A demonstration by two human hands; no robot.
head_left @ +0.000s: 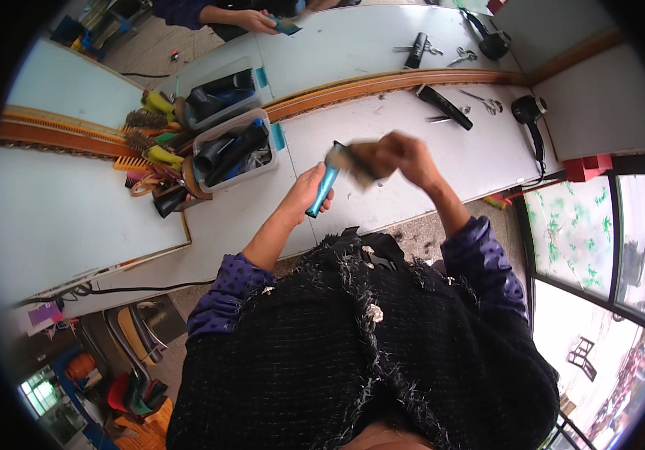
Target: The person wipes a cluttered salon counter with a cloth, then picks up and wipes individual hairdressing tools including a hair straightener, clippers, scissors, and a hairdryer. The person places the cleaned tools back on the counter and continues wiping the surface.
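My left hand point(305, 191) grips a teal hair clipper point(325, 184) by its body, with the blade end tilted up and away from me. In my right hand point(406, 154) is a brush point(370, 166), blurred by motion, with brown bristles and a dark band. Its bristles are close to the clipper's blade end; whether they touch it cannot be made out. Both hands are above a white counter point(350, 211). Just left of the clipper stands a clear plastic bin point(270, 160) holding black and blue tools.
Left of the bin, a round holder point(194, 179) carries combs and brushes. A black hair clipper point(445, 107), scissors point(482, 103) and a hair dryer point(529, 115) lie at right. A mirror in a wooden frame point(367, 93) runs along the back. Cords point(148, 289) hang at the lower left.
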